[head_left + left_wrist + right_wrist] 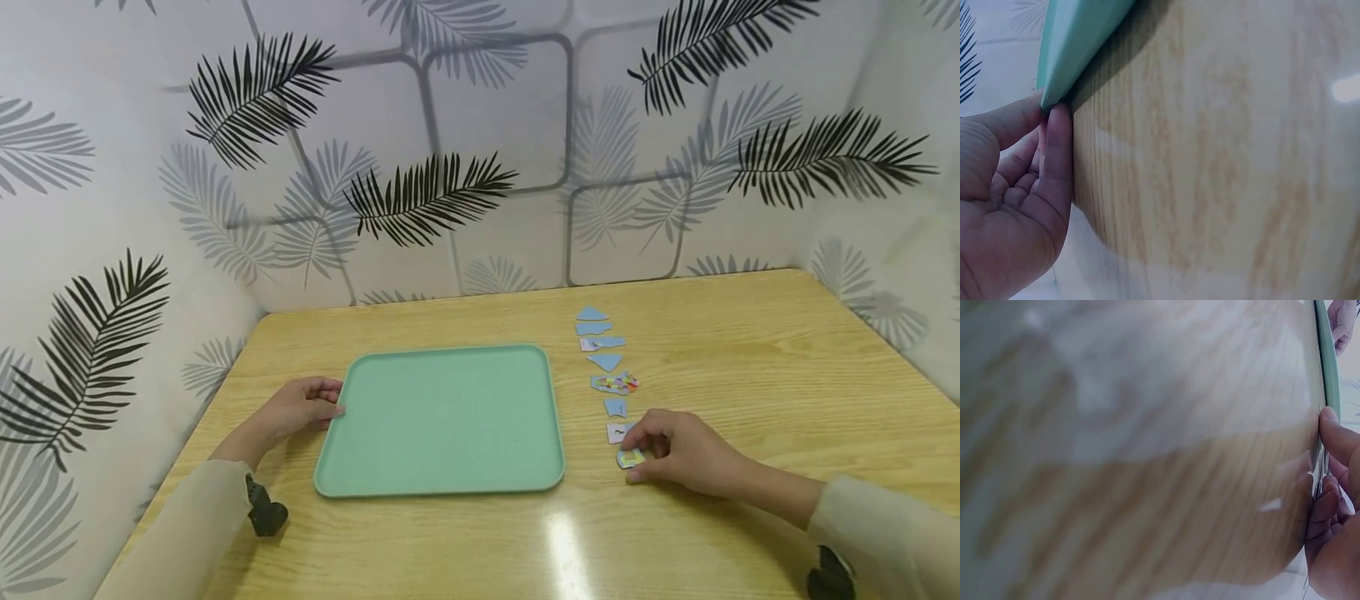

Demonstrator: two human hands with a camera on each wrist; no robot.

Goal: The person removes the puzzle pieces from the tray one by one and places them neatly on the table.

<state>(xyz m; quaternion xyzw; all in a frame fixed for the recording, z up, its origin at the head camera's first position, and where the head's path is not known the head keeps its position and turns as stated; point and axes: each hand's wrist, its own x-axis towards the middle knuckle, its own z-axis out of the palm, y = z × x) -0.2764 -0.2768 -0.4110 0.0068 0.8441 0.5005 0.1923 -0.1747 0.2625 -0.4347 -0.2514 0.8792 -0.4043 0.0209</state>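
Observation:
A mint-green tray [442, 421] lies flat on the wooden table. At its left edge my left hand [303, 402] pinches the rim; in the left wrist view, thumb and forefinger [1057, 140] meet at the tray's corner [1079, 44]. To the right of the tray, my right hand [678, 450] pinches a small yellow-and-blue puzzle piece [630, 458] at the near end of a column of pieces. A white-and-blue piece [617, 432] lies just beyond it, partly behind the fingers. The right wrist view shows the thumb [1330, 422] and curled fingers low at the tabletop.
Several more pieces stretch away from me in a loose column, among them a multicoloured piece [615, 383], a plain blue triangle [606, 362] and a blue tip [592, 313]. A leaf-patterned wall covering [495, 250] borders the far edge of the table [750, 350].

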